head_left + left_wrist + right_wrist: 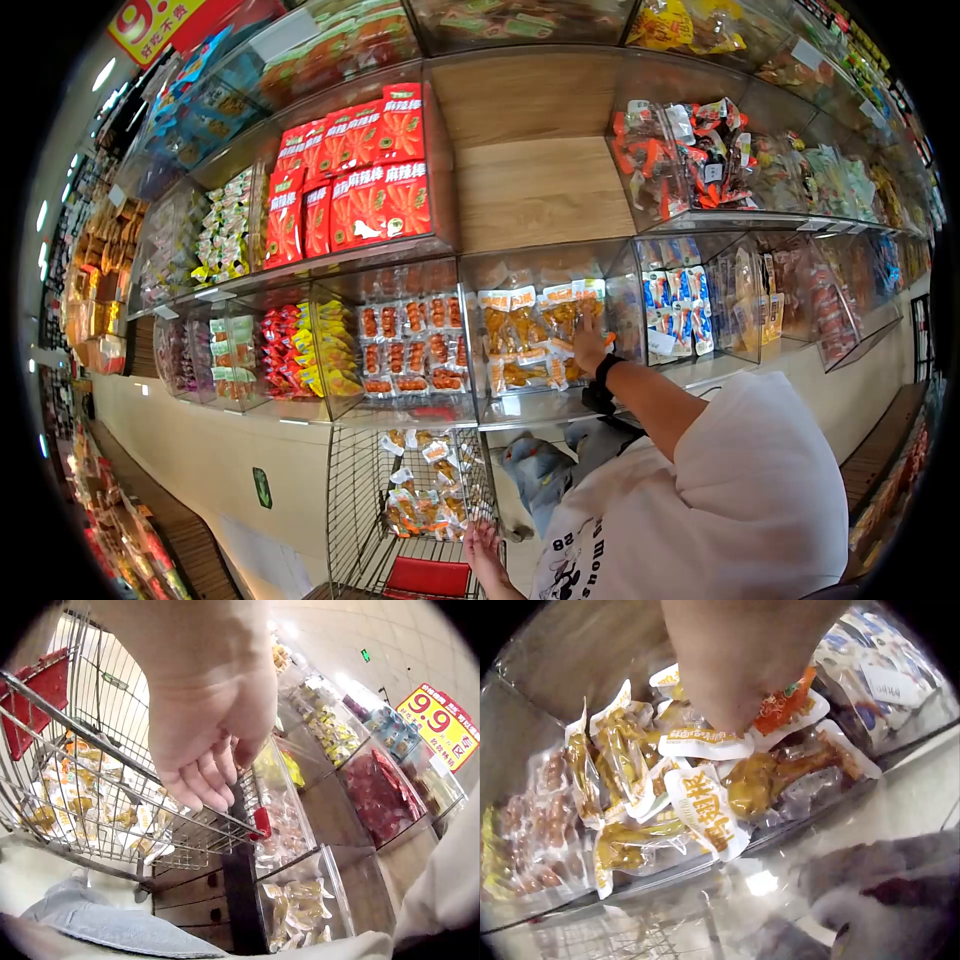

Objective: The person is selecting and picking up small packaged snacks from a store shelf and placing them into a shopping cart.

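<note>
In the head view, my right hand (590, 343) is in a clear bin (520, 408) of sealed snack packets (513, 322). In the right wrist view, the hand (735, 667) is down among white-edged packets of brown meat (754, 784), beside an orange-red one (784, 705); its fingertips are hidden, so its hold cannot be told. My left hand (483, 552) is at the side of a wire shopping cart (345, 500). The left wrist view shows that hand (206, 735) with loosely bent fingers above the cart's rim, nothing visible in them. Similar packets (82, 799) lie in the cart.
Red bags (350, 180) fill an upper bin at left, beside a bare wooden panel (535, 190). Sausage packs (410, 345) are in the bin left of my right hand, blue-and-white packs (680, 305) to its right. A red panel (428, 577) is on the cart.
</note>
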Demonstrator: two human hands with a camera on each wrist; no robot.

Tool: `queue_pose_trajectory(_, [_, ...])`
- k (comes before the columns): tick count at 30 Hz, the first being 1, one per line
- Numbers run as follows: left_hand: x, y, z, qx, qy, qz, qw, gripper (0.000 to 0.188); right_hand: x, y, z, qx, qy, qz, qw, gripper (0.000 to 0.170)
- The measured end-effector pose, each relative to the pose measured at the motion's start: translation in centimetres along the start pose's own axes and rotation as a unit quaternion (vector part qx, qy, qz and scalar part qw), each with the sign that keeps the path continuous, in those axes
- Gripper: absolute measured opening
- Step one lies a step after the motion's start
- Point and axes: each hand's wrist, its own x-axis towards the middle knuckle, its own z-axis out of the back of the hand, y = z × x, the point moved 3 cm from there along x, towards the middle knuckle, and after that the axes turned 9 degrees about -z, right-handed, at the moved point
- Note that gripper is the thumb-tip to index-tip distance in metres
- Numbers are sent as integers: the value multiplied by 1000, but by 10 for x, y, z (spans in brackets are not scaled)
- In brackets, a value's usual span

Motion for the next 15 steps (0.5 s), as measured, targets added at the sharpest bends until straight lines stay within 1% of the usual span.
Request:
queue_pose_trajectory(1, [1,-2,5,17,2,-4,1000,28,8,1,-8,49,-76,6,996,36])
queue_pose_trajectory(3, [0,-7,19,48,-2,-11,999,29,29,1,-39,144,-223,28,964,28])
queue_pose_trajectory(4, [4,2,36,39,-19,-27,999,26,32,-3,-34,149,-173,35,973,24])
queue_pose_trajectory(5, [9,9,55,111,-29,-75,991,25,37,-1,-24,150,-122,49,980,21])
queue_pose_trajectory(7, [10,24,97,254,-63,-153,953,22,55,-11,-30,95,-141,63,983,17])
queue_pose_trajectory(8, [6,23,113,354,-100,-154,917,18,67,-14,-30,66,-153,70,984,16])
queue_pose_trajectory(9, [1,26,129,460,-116,-178,862,16,73,2,-24,40,-165,78,983,15])
queue_pose_trajectory(10, [-6,20,136,491,-141,-168,843,16,51,17,1,183,-276,45,942,15])
queue_pose_trajectory(11, [-11,15,141,521,-162,-158,823,16,8,25,41,328,-371,10,869,15])
queue_pose_trajectory(13, [-18,33,164,494,-190,-108,842,16,-57,77,99,386,-412,161,809,18])
queue_pose_trajectory(14, [-21,43,173,479,-197,-85,851,16,-89,109,118,368,-410,237,800,21])
queue_pose_trajectory(15, [-22,48,176,476,-196,-83,853,17,-114,144,127,362,-369,310,797,24])
